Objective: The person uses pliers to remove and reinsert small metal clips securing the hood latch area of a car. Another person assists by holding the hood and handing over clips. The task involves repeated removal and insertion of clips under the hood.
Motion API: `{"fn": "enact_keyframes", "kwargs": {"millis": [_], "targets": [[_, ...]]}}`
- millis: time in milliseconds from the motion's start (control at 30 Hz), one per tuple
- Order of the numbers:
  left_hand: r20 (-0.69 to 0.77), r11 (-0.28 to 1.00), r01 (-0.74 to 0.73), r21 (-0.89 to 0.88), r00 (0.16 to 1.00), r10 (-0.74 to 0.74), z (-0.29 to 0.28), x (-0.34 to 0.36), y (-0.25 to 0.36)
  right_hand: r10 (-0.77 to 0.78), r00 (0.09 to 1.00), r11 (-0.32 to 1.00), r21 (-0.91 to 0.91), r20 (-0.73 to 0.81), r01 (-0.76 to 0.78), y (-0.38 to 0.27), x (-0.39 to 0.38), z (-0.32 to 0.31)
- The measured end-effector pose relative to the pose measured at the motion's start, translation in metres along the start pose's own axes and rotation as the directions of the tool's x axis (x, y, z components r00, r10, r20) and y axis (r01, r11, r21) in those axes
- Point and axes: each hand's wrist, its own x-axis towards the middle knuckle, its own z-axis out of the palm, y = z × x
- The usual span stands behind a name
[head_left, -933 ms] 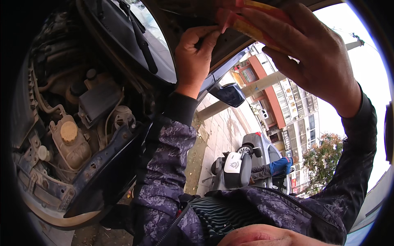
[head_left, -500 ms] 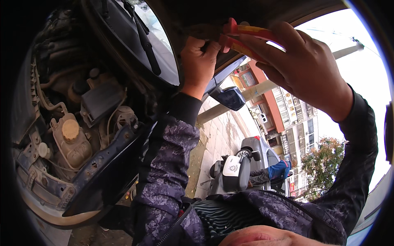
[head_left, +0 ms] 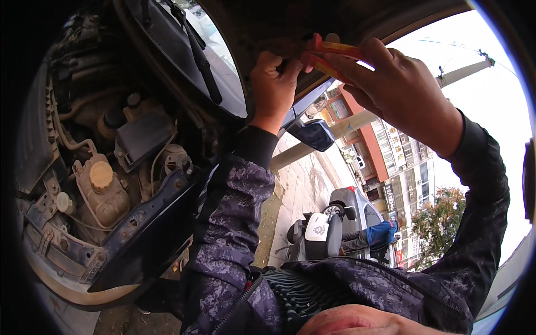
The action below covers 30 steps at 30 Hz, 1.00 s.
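Right grip (head_left: pixel 399 86) grasps red-yellow pliers (head_left: pixel 341 49); whether left grip (head_left: pixel 273 86) holds anything is unclear; capped reservoir (head_left: pixel 109 205), contents indistinct

Red-and-yellow plier handles (head_left: pixel 343 49), purple-black mottled sleeve (head_left: pixel 229 209), yellow cap (head_left: pixel 101 176)

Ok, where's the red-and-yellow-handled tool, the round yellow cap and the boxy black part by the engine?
Red-and-yellow-handled tool (head_left: pixel 343 49): head view, on its upper handle.
Round yellow cap (head_left: pixel 101 177): head view, middle of its top.
Boxy black part (head_left: pixel 144 137): head view, on its flat upper face.
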Motion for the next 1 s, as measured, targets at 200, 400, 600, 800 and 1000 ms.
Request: {"fn": "enact_keyframes", "kwargs": {"millis": [200,400,600,800,1000], "targets": [[-0.012,1.0,-0.029,-0.002,1.0,0.029,0.003,-0.001,-0.004,0.016,0.892,0.98,0.185,-0.451,0.076,0.001,-0.004,0.006],[-0.007,1.0,-0.003,0.026,1.0,0.003,0.003,0.0,-0.003,-0.007,0.859,0.996,0.073,-0.512,0.051,-0.001,0.004,0.002],[-0.001,0.997,0.045,0.058,0.999,-0.045,0.001,-0.002,0.0,-0.022,0.982,0.997,-0.079,-0.188,0.007,-0.003,0.005,0.001],[0.027,0.997,0.06,0.043,0.998,-0.062,0.0,0.0,-0.001,0.081,0.995,0.985,-0.159,0.052,-0.072,-0.009,0.006,0.004],[0.035,0.998,0.058,0.033,0.998,-0.059,0.0,0.002,-0.003,0.168,0.902,0.939,0.342,-0.397,-0.024,-0.013,-0.011,-0.007]]}}
